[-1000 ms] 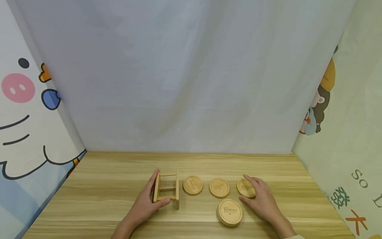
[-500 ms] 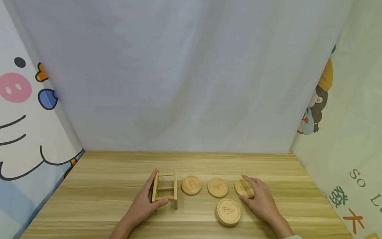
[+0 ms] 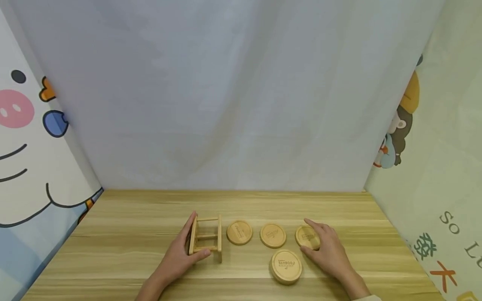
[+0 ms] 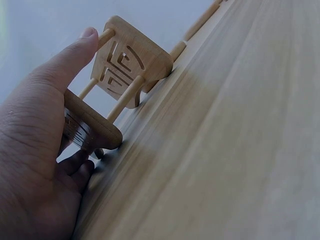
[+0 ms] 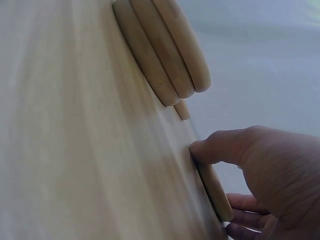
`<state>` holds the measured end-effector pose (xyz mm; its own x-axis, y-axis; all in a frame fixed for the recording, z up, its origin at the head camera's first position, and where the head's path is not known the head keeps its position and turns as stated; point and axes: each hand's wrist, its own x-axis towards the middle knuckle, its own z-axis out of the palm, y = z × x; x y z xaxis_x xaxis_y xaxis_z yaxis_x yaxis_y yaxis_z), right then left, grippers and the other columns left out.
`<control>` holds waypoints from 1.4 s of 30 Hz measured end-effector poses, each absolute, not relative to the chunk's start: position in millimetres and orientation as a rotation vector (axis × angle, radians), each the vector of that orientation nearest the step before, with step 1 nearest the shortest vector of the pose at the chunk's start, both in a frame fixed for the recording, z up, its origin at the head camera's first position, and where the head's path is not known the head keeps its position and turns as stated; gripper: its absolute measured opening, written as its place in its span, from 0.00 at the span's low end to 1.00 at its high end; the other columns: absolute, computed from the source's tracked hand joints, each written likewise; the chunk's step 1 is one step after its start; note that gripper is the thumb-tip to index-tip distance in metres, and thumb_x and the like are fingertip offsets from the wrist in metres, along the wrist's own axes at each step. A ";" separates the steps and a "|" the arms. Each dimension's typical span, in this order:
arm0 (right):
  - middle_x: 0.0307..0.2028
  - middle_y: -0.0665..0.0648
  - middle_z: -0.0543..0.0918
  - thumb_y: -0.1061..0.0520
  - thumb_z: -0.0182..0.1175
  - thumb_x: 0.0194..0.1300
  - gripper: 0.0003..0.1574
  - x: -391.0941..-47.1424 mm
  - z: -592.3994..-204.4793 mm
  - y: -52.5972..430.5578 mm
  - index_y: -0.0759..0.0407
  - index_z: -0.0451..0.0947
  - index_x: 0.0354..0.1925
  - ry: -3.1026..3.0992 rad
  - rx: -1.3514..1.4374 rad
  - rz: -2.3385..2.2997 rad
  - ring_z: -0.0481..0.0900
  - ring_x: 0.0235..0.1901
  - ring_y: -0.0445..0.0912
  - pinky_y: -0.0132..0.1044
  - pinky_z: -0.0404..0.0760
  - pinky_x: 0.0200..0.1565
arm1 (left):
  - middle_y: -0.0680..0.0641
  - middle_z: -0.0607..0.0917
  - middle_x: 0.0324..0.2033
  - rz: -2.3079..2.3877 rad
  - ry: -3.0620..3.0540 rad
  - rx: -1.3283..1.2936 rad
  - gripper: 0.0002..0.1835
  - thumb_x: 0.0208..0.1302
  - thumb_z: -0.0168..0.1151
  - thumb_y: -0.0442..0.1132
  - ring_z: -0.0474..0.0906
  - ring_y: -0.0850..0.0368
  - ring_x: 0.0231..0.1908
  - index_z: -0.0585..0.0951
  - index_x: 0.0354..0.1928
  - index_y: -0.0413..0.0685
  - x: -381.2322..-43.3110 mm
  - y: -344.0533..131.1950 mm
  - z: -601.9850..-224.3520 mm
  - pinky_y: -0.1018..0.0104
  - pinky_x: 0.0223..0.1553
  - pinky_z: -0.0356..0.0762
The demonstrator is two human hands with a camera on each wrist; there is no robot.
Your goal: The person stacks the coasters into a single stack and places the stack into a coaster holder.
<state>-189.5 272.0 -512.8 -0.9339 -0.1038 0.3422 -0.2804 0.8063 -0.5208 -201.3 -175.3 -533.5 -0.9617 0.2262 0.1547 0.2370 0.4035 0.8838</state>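
Note:
My left hand (image 3: 177, 257) grips a small wooden coaster holder (image 3: 220, 240) that stands on the table, thumb at its near side and fingers round its left panel. In the left wrist view the holder's far panel (image 4: 132, 60) shows cut-out slots, with round rods joining the two panels. On the right, my right hand (image 3: 331, 253) pinches a round bamboo coaster (image 3: 306, 237) lying flat on the table. Thumb and fingers meet opposite edges of that coaster (image 5: 212, 190) in the right wrist view. Part of its right side is hidden by the hand.
Two more round coasters lie between the hands, one beside the holder (image 3: 239, 232) and a middle coaster (image 3: 273, 235). A stack of three coasters (image 3: 286, 266) sits nearer the front. Behind the wooden table (image 3: 150, 209) hangs a pale curtain (image 3: 233, 104); printed cloths flank both sides.
The whole head view has shifted slightly, so everything appears a little farther left. Both hands keep their holds, and the coasters and holder stay in place on the table.

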 end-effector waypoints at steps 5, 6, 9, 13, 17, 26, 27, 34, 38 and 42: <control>0.62 0.69 0.84 0.59 0.86 0.58 0.51 -188.4 -511.6 272.2 0.60 0.77 0.77 -2.703 0.287 0.849 0.80 0.63 0.69 0.73 0.81 0.61 | 0.38 0.52 0.89 -1.647 -2.619 -0.442 0.63 0.69 0.80 0.51 0.54 0.30 0.84 0.45 0.93 0.65 -201.7 -175.8 -534.7 0.26 0.79 0.57; 0.62 0.69 0.84 0.58 0.86 0.58 0.51 -188.2 -511.4 272.5 0.60 0.77 0.77 -2.703 0.285 0.851 0.80 0.63 0.69 0.74 0.81 0.61 | 0.38 0.52 0.89 -1.644 -2.619 -0.445 0.63 0.69 0.80 0.51 0.54 0.29 0.84 0.45 0.93 0.65 -201.9 -175.8 -534.9 0.25 0.79 0.57; 0.61 0.70 0.84 0.58 0.87 0.57 0.52 -187.9 -511.4 273.4 0.60 0.78 0.76 -2.701 0.281 0.854 0.80 0.62 0.69 0.74 0.81 0.60 | 0.39 0.53 0.89 -1.632 -2.617 -0.449 0.63 0.68 0.80 0.51 0.55 0.29 0.84 0.46 0.92 0.66 -202.3 -175.7 -535.6 0.25 0.79 0.57; 0.61 0.71 0.83 0.58 0.87 0.56 0.52 -187.6 -511.0 274.1 0.60 0.78 0.76 -2.694 0.280 0.854 0.80 0.62 0.70 0.73 0.81 0.60 | 0.39 0.54 0.88 -1.635 -2.613 -0.447 0.63 0.68 0.81 0.51 0.55 0.30 0.84 0.46 0.92 0.68 -202.4 -175.5 -536.7 0.25 0.79 0.57; 0.61 0.71 0.83 0.59 0.87 0.56 0.53 -186.7 -508.6 274.3 0.61 0.78 0.76 -2.688 0.275 0.877 0.80 0.61 0.69 0.72 0.81 0.61 | 0.39 0.54 0.88 -1.640 -2.613 -0.442 0.63 0.67 0.81 0.51 0.56 0.30 0.84 0.46 0.92 0.69 -202.1 -175.5 -537.6 0.26 0.79 0.57; 0.61 0.71 0.83 0.59 0.87 0.56 0.53 -185.3 -500.5 275.3 0.61 0.76 0.77 -2.691 0.266 0.933 0.80 0.61 0.69 0.72 0.81 0.60 | 0.40 0.52 0.89 -1.672 -2.615 -0.431 0.63 0.68 0.81 0.51 0.54 0.30 0.84 0.46 0.92 0.70 -200.8 -174.9 -535.2 0.25 0.79 0.56; 0.61 0.72 0.83 0.59 0.87 0.57 0.53 -185.1 -499.7 275.5 0.61 0.77 0.77 -2.692 0.263 0.937 0.80 0.61 0.69 0.73 0.81 0.60 | 0.40 0.52 0.89 -1.684 -2.617 -0.425 0.63 0.68 0.81 0.51 0.53 0.30 0.85 0.46 0.92 0.70 -200.7 -174.7 -534.4 0.25 0.79 0.56; 0.59 0.71 0.81 0.59 0.88 0.55 0.53 -184.1 -494.0 275.6 0.60 0.78 0.76 -2.665 0.268 0.952 0.80 0.59 0.68 0.72 0.82 0.58 | 0.41 0.49 0.90 -1.732 -2.617 -0.408 0.62 0.69 0.80 0.51 0.51 0.32 0.86 0.45 0.92 0.71 -200.5 -174.2 -531.7 0.25 0.80 0.55; 0.55 0.66 0.82 0.59 0.89 0.53 0.54 -185.1 -491.2 274.1 0.59 0.79 0.75 -2.643 0.325 0.948 0.81 0.57 0.64 0.68 0.82 0.57 | 0.42 0.49 0.90 -1.735 -2.614 -0.413 0.62 0.70 0.80 0.50 0.50 0.32 0.86 0.45 0.92 0.71 -200.7 -175.2 -531.8 0.25 0.80 0.54; 0.54 0.62 0.81 0.58 0.89 0.52 0.54 -184.9 -488.9 273.6 0.58 0.79 0.75 -2.636 0.370 0.947 0.81 0.56 0.60 0.64 0.82 0.56 | 0.42 0.49 0.90 -1.720 -2.620 -0.417 0.62 0.70 0.80 0.51 0.50 0.32 0.86 0.45 0.92 0.69 -200.9 -175.6 -531.2 0.25 0.80 0.54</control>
<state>-184.9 273.6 -488.9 -0.9171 -0.1341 0.3755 -0.3425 0.7473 -0.5695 -200.9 -175.6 -531.2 -0.9650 0.2297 0.1266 0.2075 0.3735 0.9041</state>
